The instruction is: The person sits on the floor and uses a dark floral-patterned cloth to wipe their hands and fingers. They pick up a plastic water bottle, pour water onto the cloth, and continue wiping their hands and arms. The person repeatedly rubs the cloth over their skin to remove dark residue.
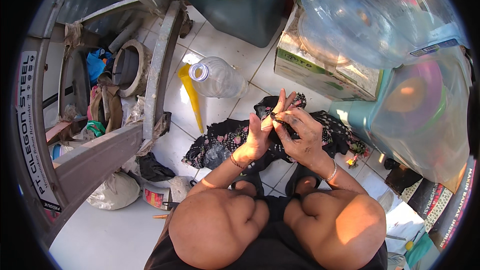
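The left hand [256, 135] stands open, palm showing, as the right hand [302, 137], fingers curled narrow, meets it above a floral black cloth [227, 132] on white tiles [172, 145], near a clear bottle [220, 79] and a tapered yellow piece [191, 97]. Smallest, a dark bit [273, 116] sits at the right fingertips; whether pinched, I cannot tell. It looks like close fingerwork, calling next for a light touch.

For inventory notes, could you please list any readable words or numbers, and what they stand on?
I won't copy wording.
White vertical strip: dark lettering, readable.
Black printed sheet: white lettering, readable.
Green cardboard box: lettering partly readable.
Blue label on clear plastic: too small.
Red-labelled pale container: too blurred.
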A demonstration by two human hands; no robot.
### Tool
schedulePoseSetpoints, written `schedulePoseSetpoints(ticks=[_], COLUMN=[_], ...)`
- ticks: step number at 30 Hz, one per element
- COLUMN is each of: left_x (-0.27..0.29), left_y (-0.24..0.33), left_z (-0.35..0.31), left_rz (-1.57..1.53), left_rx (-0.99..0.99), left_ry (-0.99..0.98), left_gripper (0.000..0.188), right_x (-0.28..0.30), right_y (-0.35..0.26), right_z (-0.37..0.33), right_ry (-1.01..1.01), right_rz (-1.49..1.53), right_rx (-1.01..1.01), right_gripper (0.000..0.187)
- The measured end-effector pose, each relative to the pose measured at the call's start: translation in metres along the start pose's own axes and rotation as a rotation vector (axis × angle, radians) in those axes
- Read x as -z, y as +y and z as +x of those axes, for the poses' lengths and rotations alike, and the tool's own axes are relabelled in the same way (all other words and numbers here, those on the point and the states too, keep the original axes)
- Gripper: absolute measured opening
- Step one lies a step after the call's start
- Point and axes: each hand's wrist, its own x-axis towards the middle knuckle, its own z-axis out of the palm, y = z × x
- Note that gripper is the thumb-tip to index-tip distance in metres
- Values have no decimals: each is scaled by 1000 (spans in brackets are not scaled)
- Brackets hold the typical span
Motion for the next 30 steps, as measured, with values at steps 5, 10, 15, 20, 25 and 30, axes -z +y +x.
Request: schedulePoseSetpoints(ticks=[5,10,15,20,25,30], left_x=[1,-5,0,1,-3,2], left_y=[2,-4,1,-1,-1,0], left_z=[3,-2,-3,0,-3,-2], left_rz=[-89,-64,-25,-101,-84,-232], left_rx=[-113,10,-14,-47,-5,15], left_ry=[-79,50,-24,-40,42,-7], left_gripper=[127,141,142,143,140,143], right_x=[-3,-1,0,-5,-4,-7], right_y=[-3,11,4,3,16,6], right_z=[1,2,-3,-5,4,-6], right_ry=[22,-17,-20,-18,-3,-39], right_rz=[25,-25,-50,-33,-75,-74], right_rx=[-121,-109,53,51,-8,141], right_gripper=[17,21,23,22,24,26])
